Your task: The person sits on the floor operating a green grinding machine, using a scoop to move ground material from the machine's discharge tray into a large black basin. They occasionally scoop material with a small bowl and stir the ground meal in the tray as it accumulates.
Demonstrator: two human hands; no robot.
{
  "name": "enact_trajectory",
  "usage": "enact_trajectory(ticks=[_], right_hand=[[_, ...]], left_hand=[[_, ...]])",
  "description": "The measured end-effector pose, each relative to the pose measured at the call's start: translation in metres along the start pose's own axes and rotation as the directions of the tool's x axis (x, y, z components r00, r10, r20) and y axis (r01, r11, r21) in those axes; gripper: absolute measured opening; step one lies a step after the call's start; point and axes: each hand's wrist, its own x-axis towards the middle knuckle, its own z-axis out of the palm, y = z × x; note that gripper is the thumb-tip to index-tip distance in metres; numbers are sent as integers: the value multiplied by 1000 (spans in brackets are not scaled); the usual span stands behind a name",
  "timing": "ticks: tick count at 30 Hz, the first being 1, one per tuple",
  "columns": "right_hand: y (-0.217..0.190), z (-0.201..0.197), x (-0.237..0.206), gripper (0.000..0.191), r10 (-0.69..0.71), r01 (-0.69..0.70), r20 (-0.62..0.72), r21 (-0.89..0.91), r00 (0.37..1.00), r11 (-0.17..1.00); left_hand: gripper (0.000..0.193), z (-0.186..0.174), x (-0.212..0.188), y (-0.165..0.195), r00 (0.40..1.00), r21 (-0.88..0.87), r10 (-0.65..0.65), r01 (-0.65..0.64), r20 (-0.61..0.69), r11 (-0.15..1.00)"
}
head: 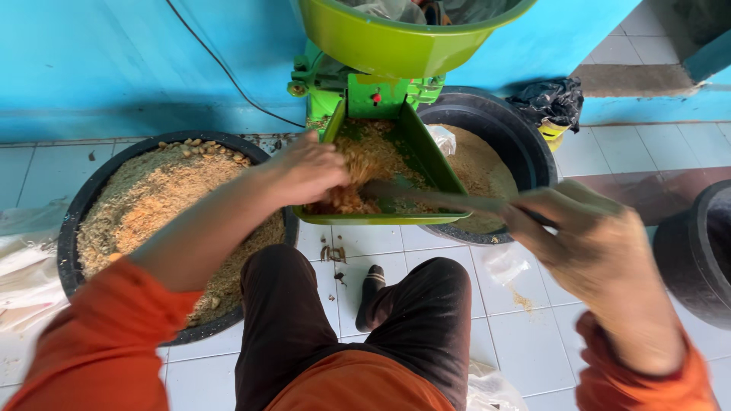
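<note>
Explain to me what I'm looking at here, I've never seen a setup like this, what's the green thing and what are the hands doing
This is one picture from a camera worn on a person's head, looking down at their own arms and knees; they wear orange sleeves and dark trousers over a white tiled floor. The green thing is a machine with a wide green bowl on top and a sloping green chute below, filled with tan, flaky material. The left hand is pressed into that material. The right hand grips a long thin tool, blurred, whose tip reaches into the chute. On the left stands a black tub full of similar crumbly material; a second black tub sits behind the chute, and a third is at the right edge.
</note>
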Motion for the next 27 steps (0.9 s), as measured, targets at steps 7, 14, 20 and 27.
enact_trajectory(ticks=[7,14,20,27], right_hand=[[-6,10,5,15,-48,25,-140,-158,989,987],[-22,38,31,19,-142,85,-161,-316,977,945],[-8,78,36,23,-134,81,-207,-247,969,966],[-26,91,43,22,-156,104,-264,-199,952,974]], left_hand=[[5,32,50,-2,941,-2,-137,144,-308,990],[17,28,38,-10,947,8,-239,246,-217,969],[28,35,45,-9,932,-125,-323,305,-167,944],[17,37,42,-8,916,-294,-354,292,-187,910]])
